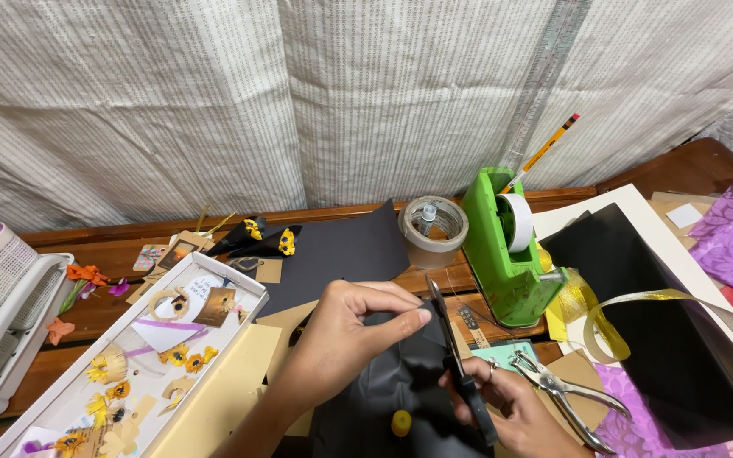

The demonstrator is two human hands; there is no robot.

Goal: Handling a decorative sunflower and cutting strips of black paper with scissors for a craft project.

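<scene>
Right now my left hand point(358, 318) pinches the edge of a black paper sheet point(400, 382) between thumb and fingertips, at about seven o'clock from the green tape dispenser point(502, 246). My right hand point(506, 403) is curled shut around the handles of black scissors point(456, 360), whose blades point up toward twelve, only slightly parted, against the pinched edge. A metal hole punch point(566, 394) lies just beside that hand at three o'clock. At nine o'clock a white tray point(252, 288) holds small paper sunflowers point(184, 358).

Bright even light from above, soft shadows, sharp focus, slight edge distortion.
</scene>
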